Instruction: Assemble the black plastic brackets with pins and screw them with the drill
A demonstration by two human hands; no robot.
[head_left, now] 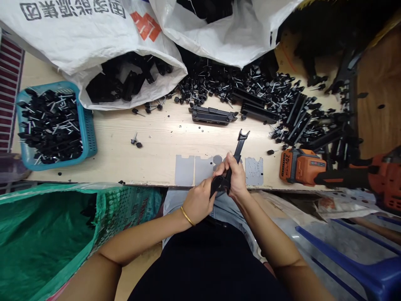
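1. The black fork-ended bracket [240, 147] is up in both of the person's hands, over the near edge of the pale wooden surface [150, 142], on the near side of the folded black bracket [213, 117] and a little to its right. Its two-pronged tip points away from the person.

2. The left hand [198, 199], with a gold bangle [188, 216] at its wrist, has its fingers closed on the bulkier lower end of the fork-ended piece.

3. The right hand [238, 177] is wrapped around that same piece further up, thumb lying along the shaft; neither hand is spread wide.

4. Well to the left of the folded bracket I see a blue plastic basket [90, 133] heaped with black-headed screws. Between them, nearer the basket, lie a couple of loose screws [135, 140].

5. Behind the folded bracket spreads a big pile of black-headed screws [203, 81], running on round to its right. Two similar black brackets [260, 113] lie just to its right.

6. Beyond it, to the left, a white woven sack [62, 29] gapes open on black parts.

7. To its right, closer to the person, rests an orange cordless tool [388, 179] with its "20V" battery pack [302, 167].

8. Grey rectangular patches [184, 170] mark the surface on the near side of the folded bracket.
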